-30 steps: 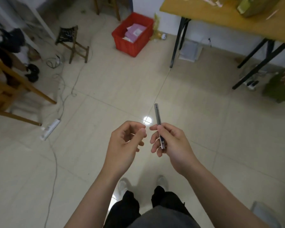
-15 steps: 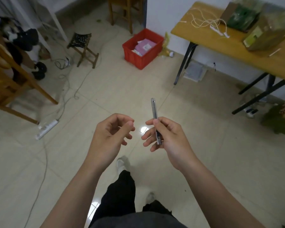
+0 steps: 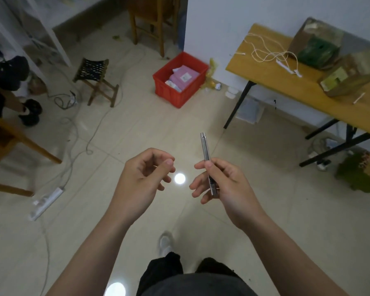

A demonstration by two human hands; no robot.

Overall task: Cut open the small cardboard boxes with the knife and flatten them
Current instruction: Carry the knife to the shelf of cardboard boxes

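Right hand (image 3: 229,189) pinches knife (image 3: 205,146), well apart from table (image 3: 276,82) edge.

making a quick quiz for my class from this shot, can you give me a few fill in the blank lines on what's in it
1. The right hand holds the knife, while the left hand holds ____.
2. The crate on the floor is ____ in colour.
3. The white cable lies on the table, whose legs are ____.
4. In the picture, the stool stands to the ____ of the crate.

Missing words: nothing, red, black, left.
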